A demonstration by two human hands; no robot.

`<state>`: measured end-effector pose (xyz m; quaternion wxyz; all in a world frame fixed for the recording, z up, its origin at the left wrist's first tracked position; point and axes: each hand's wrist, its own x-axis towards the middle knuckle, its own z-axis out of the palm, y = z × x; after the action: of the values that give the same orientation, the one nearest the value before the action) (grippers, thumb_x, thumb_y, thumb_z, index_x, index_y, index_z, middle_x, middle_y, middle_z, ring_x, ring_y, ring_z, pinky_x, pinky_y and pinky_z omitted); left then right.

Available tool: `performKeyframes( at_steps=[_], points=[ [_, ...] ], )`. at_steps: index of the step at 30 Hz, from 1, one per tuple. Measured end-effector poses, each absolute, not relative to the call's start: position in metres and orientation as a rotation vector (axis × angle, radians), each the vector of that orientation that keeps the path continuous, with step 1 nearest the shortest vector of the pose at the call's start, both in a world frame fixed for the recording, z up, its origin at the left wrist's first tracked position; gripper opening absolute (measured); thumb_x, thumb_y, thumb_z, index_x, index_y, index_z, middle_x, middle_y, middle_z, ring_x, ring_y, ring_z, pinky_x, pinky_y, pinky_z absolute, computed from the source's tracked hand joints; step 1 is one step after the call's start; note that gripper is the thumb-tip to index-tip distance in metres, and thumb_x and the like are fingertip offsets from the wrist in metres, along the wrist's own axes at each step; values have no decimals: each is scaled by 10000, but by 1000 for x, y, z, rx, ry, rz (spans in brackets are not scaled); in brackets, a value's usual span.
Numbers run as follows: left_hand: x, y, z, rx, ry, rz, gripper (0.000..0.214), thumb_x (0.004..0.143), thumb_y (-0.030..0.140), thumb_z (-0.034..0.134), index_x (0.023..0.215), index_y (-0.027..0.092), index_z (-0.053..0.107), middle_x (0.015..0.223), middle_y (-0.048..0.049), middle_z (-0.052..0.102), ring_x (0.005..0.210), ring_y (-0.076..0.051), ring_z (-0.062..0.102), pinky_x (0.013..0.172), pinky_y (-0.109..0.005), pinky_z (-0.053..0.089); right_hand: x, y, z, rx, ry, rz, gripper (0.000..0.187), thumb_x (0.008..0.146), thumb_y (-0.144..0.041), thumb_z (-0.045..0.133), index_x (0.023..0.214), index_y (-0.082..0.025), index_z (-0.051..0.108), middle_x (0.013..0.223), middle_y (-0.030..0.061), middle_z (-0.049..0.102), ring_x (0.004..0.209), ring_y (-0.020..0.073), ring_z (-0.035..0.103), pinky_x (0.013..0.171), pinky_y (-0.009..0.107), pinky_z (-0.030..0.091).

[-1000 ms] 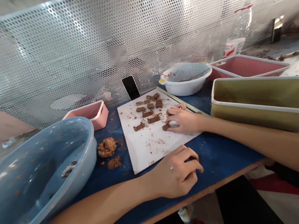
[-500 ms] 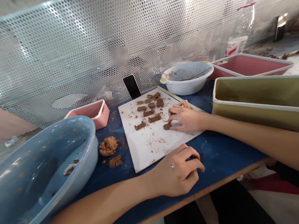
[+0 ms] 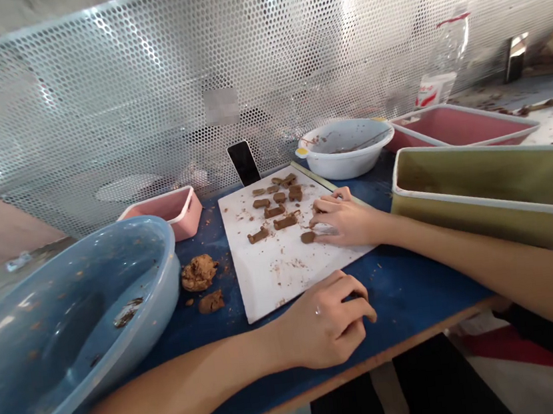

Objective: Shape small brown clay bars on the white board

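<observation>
My right hand (image 3: 341,220) rests on the white board (image 3: 260,283) with bent fingers. The tips of its thumb and fingers are at a small flat piece of brown clay (image 3: 307,237); the palm hides part of the grip. Farther back on the board lie several shaped clay pieces, among them a bar with thicker ends (image 3: 285,222) and another like it (image 3: 258,235). Loose clay crumbs dot the surface. At the board's near edge my left hand (image 3: 328,321) lies on the blue table (image 3: 407,285), fingers loosely curled and slightly apart, with nothing visible in them.
Left of the board sit a clay lump (image 3: 198,273), a smaller chunk (image 3: 211,301), a large blue basin (image 3: 161,254) and a pink box (image 3: 190,217). Behind stands a phone (image 3: 244,162) against perforated metal. To the right are a white basin (image 3: 346,163), green bin (image 3: 458,208) and pink bin (image 3: 478,122).
Both hands stay nearly where they were. The view has shifted slightly, and a bit more of the small clay piece shows beside my right fingertips.
</observation>
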<state>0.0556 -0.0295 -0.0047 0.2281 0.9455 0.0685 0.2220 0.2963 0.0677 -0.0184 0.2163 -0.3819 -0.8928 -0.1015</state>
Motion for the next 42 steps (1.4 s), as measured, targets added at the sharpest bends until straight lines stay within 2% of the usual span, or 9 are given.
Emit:
performKeyframes(
  at_steps=[7,15,19,22,27,31,35,39,42],
  points=[
    [56,-29,-4,2596,184,644,242,1029,88,529,1054,135,765,1152,-127,711,1036,-203,661,993,-348,609,293,68,-19,-1016,-2539,-232,310,1125,-449,584,1105,-228,800,1114,98,686,1028,260,571,940,451,293],
    [56,-29,-5,2601,175,642,263,1040,92,506,1060,122,766,1145,-137,713,1037,-204,648,993,-370,621,289,66,-17,-1080,-2475,-105,303,1101,-466,627,1035,-248,827,1079,83,718,1034,260,590,956,469,278],
    [56,-29,-5,2592,179,642,254,1033,85,510,1073,122,758,1139,-135,713,1031,-204,655,990,-362,620,288,64,-15,-1125,-2433,-137,345,1066,-545,666,1091,-243,832,1113,97,703,1048,271,600,967,480,276],
    [56,-29,-6,2590,180,639,249,1029,87,516,1072,127,759,1144,-132,717,1033,-206,657,989,-365,618,289,61,-11,-1037,-2454,-164,347,1096,-542,622,1136,-286,854,1102,86,694,1027,254,601,965,474,271],
    [57,-29,-6,2587,186,622,252,1028,84,513,1084,129,755,1165,-135,719,1035,-204,655,1003,-373,615,292,59,-7,-916,-2480,-186,388,1128,-444,579,936,-306,887,1008,56,685,934,211,587,950,462,259],
    [58,-30,-6,2570,179,676,259,1024,74,505,1093,129,748,1136,-125,728,1037,-204,663,1002,-341,608,294,59,-9,-872,-2531,-229,325,1131,-430,566,1167,-320,870,1065,75,679,966,234,584,921,448,268],
    [58,-30,-6,2568,169,681,257,1023,72,508,1105,116,747,1142,-134,726,1042,-205,664,1009,-347,608,293,57,-8,-882,-2521,-198,338,1128,-398,561,1069,-303,880,1065,71,679,961,225,573,935,446,267],
    [57,-30,-6,2569,190,636,252,1023,77,512,1104,129,745,1161,-136,726,1052,-209,661,1009,-370,616,291,56,-7,-903,-2553,-192,346,1123,-451,561,1247,-300,846,1123,99,674,1011,255,558,916,439,270],
    [57,-29,-7,2567,185,660,253,1023,83,513,1093,133,751,1149,-130,726,1038,-208,663,993,-360,616,290,55,-6,-908,-2521,-181,339,1125,-438,562,1118,-321,881,1083,85,678,999,248,544,907,443,262]
  ],
)
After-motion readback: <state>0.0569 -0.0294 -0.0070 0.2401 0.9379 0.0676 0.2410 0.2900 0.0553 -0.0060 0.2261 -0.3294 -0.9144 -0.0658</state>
